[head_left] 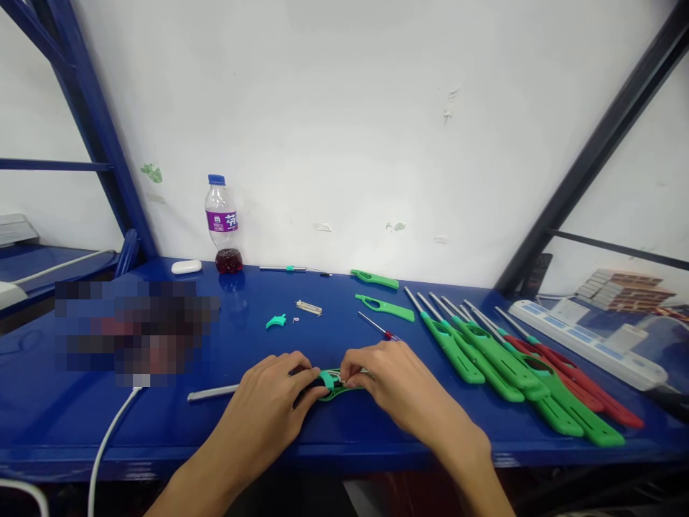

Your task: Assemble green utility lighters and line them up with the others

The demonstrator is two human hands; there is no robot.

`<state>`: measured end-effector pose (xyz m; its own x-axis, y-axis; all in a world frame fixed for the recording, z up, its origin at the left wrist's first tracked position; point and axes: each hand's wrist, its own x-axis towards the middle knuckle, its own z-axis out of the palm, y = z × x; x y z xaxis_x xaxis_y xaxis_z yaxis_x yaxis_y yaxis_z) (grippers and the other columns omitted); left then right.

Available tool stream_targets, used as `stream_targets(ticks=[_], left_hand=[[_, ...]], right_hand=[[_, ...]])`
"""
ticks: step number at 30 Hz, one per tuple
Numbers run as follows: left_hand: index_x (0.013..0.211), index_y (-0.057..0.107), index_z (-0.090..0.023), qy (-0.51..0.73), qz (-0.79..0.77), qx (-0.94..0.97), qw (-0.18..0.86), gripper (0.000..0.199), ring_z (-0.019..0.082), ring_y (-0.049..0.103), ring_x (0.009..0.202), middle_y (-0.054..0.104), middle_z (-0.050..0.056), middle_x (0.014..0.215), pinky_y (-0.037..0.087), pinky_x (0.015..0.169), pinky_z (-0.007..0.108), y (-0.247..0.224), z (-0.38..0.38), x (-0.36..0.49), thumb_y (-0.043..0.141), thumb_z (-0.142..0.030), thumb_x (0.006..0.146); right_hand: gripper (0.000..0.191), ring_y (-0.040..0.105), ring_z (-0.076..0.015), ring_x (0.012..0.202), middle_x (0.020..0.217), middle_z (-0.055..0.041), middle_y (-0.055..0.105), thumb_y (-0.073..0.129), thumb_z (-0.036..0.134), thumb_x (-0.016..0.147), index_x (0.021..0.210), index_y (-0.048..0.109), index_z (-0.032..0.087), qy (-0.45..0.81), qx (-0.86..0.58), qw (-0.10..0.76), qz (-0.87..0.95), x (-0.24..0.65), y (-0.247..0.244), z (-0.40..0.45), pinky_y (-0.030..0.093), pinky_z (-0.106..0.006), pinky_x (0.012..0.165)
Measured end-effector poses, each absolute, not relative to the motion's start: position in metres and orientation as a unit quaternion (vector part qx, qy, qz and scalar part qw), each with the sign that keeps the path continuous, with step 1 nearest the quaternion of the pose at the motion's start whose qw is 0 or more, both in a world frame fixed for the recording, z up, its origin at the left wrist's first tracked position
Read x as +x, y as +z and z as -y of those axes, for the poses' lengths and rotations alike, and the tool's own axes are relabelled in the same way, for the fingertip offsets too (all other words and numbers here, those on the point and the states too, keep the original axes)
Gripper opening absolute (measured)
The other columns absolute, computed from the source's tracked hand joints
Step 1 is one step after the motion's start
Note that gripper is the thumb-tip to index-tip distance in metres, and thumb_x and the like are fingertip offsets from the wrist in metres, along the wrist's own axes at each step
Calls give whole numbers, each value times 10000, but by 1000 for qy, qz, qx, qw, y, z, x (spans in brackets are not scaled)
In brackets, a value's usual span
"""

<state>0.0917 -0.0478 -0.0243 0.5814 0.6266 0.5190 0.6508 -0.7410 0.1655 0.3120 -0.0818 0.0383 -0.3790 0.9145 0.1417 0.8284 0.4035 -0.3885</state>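
A lighter with a long metal tube lies near the table's front edge, its green handle opened to show the inside. My left hand is closed on it, with thumb and fingers around a teal part. The fingertips of my right hand pinch together at the handle's inner parts; what they hold is too small and covered to name. Beyond the hands lie a loose teal trigger, a clear narrow plastic piece and a small screwdriver with a red handle.
Green handle shells lie near the wall. Several green lighters and red lighters are piled at right, beside a white power strip. A drink bottle, white case and blurred object with a white cable are at left.
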Motion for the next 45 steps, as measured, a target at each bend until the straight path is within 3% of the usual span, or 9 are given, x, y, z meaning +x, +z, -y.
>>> stream_targets(ticks=[4, 10, 14, 22, 36, 42, 45], left_hand=[[1023, 776, -233, -266, 371, -890, 14, 163, 230, 695, 790, 743, 32, 987, 502, 734, 371, -23, 48, 92, 617, -270, 1041], [1236, 720, -284, -238, 358, -903, -5, 233, 241, 698, 877, 721, 30, 1074, 519, 766, 378, -22, 47, 91, 595, -231, 1047], [1215, 736, -286, -239, 352, -905, -14, 231, 235, 694, 880, 709, 36, 1092, 527, 772, 376, -22, 46, 91, 580, -228, 1055], [1191, 755, -283, -247, 362, -897, -61, 225, 227, 686, 904, 709, 26, 1075, 529, 803, 374, -20, 46, 91, 600, -208, 1047], [1169, 763, -269, -248, 334, -909, -4, 225, 211, 690, 842, 712, 34, 1028, 497, 722, 329, -25, 41, 90, 586, -198, 1049], [1251, 737, -306, -231, 337, -910, -63, 313, 216, 694, 935, 717, 33, 1126, 544, 818, 346, -19, 42, 86, 529, -171, 1059], [1400, 651, -320, -232, 352, -903, -86, 391, 237, 706, 1051, 737, 33, 1209, 567, 915, 382, -15, 42, 79, 525, -188, 1054]], right_hand=[[253, 703, -184, 832, 898, 5, 788, 586, 80, 997, 955, 759, 260, 117, -543, 154, 817, 312, 38, 82, 366, -266, 692], [209, 727, -228, 907, 939, 1, 810, 632, 157, 1018, 1019, 792, 291, 95, -552, 144, 816, 318, 41, 87, 425, -290, 761], [137, 744, -242, 978, 1018, -5, 819, 704, 225, 996, 1068, 801, 289, 88, -557, 165, 809, 327, 44, 88, 471, -311, 872], [196, 735, -230, 1118, 1224, -8, 798, 699, 208, 1001, 1094, 840, 308, 137, -516, 172, 828, 335, 43, 84, 509, -318, 986], [263, 717, -249, 1080, 1152, -55, 799, 619, 147, 1009, 948, 846, 265, 115, -527, 129, 832, 318, 43, 92, 513, -321, 934], [89, 708, -223, 974, 1047, -4, 785, 700, 296, 1008, 1033, 781, 267, 97, -539, 176, 818, 315, 46, 87, 477, -331, 907], [144, 695, -215, 1018, 1110, 15, 768, 747, 342, 979, 1107, 735, 278, 135, -512, 203, 823, 310, 44, 83, 471, -309, 885]])
